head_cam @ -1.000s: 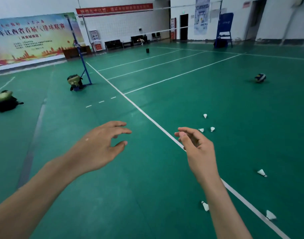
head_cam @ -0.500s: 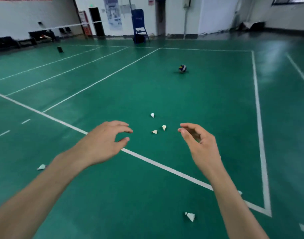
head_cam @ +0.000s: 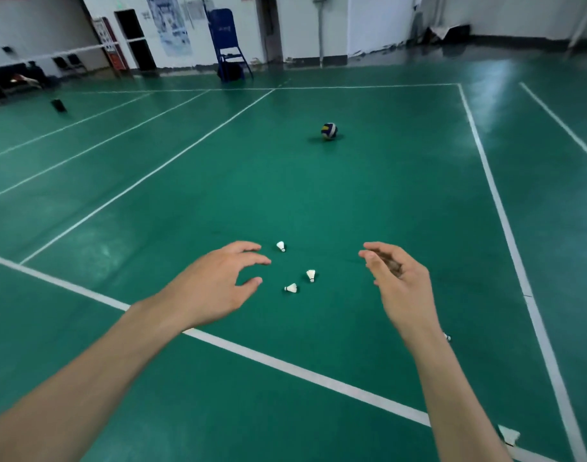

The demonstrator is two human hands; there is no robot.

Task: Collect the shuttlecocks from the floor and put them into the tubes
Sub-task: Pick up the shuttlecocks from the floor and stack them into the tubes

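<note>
Three shuttlecocks (head_cam: 291, 288) on green floor (head_cam: 352, 201), between left hand (head_cam: 215, 288) and right hand (head_cam: 402, 288); both loosely curled, holding nothing.

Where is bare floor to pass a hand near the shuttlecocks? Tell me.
Bare green floor runs between the three shuttlecocks and the ball, and right of the right hand to the sideline. Crowded: the gap between that hand and the left hand, where the shuttlecocks lie.

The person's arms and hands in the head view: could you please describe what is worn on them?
Nothing is worn. The left hand and right hand are bare, with no gloves, rings, watch or bands visible. Both forearms are bare to the frame's bottom edge, with no sleeve showing. The fingernails look short and unpainted.
</note>
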